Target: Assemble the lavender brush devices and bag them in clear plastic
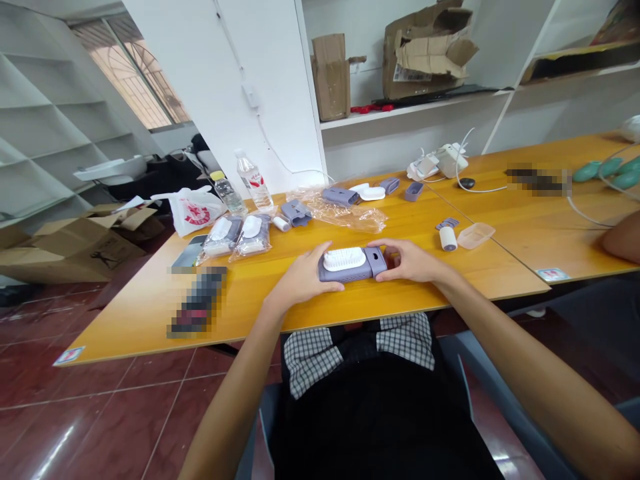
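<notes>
In front of me, just above or on the table, is a purple-grey plastic case with a white bristled brush on its upper face. My left hand grips the left end, thumb and fingers on opposite sides. On the right end sits a purple-grey end piece with a dark hole; the thumb and fingers of my right hand pinch it. The end piece meets the case, but I cannot tell whether it is fully seated. Parts of both ends are hidden by my fingers.
Two bagged brush sets, a white roller and clear plastic wrap lie beyond my hands. Bottles stand behind them. To the right are a white cylinder and a clear tray. Another person's arm shows far right.
</notes>
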The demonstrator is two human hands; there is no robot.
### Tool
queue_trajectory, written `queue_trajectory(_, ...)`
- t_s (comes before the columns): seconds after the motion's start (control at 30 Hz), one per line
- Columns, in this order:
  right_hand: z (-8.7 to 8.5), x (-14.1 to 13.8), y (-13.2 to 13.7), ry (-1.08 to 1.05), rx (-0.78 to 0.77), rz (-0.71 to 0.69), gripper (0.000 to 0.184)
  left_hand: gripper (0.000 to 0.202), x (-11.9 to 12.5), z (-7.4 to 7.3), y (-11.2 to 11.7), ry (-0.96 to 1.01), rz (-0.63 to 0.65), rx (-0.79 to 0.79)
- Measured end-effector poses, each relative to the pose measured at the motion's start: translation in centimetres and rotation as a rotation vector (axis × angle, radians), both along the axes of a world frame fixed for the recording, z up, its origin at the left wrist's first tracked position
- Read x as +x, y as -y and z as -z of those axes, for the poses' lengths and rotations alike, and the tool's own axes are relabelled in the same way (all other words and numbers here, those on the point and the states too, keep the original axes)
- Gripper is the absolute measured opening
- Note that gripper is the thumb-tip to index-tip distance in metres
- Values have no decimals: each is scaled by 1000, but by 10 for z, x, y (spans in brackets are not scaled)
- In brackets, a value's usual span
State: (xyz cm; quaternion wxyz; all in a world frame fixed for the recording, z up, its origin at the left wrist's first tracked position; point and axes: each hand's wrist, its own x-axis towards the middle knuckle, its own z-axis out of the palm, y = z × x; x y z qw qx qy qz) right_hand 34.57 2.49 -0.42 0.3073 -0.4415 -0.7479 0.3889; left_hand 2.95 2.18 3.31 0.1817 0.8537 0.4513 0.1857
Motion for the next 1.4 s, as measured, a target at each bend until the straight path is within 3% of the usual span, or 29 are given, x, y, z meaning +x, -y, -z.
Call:
queue_trajectory(0.13,-1,0,1,27,14,-7,83,77,-1,9,3,15,36,-11)
queue_trajectory(0.43,-2,-3,1,51,55,-47,84,73,-4,5,0,25,129,-47)
queue_trajectory(0.7,1,-3,0,-27,15,-59,86,73,-1,7,7,27,52,-12)
queue_trajectory(1.4,0,3,0,-28,-80,-67,83,69,4,4,8,65,78,-20)
